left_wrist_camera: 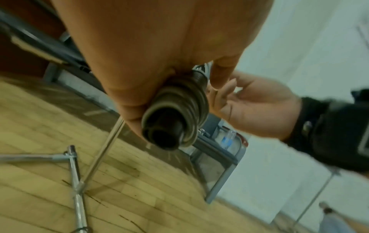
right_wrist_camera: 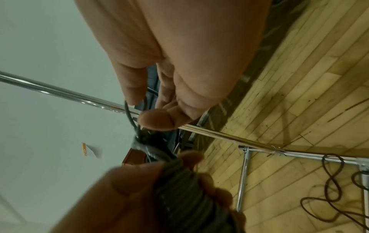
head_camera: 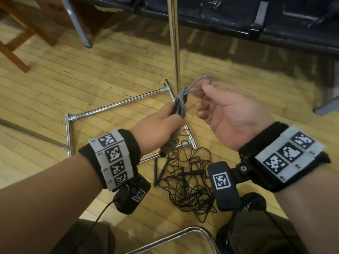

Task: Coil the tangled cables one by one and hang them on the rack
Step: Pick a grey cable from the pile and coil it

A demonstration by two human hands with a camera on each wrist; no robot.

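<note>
A grey cable, wound into a tight bundle (head_camera: 178,107), is gripped upright in my left hand (head_camera: 161,121). In the left wrist view the bundle's lower end (left_wrist_camera: 173,113) sticks out below my fist. A small loop (head_camera: 201,83) of the same cable rises from the bundle's top, and my right hand (head_camera: 207,90) pinches it between thumb and fingers; the right wrist view shows the loop (right_wrist_camera: 129,113) at my fingertips. A tangle of thin black cables (head_camera: 187,178) lies on the floor below. The chrome rack's pole (head_camera: 174,43) stands just behind the bundle.
The rack's chrome base frame (head_camera: 117,103) lies on the wooden floor. A wooden chair leg (head_camera: 16,55) is at the far left, a dark bench (head_camera: 256,21) runs across the back, and a chrome chair tube (head_camera: 192,233) curves in front of my knees.
</note>
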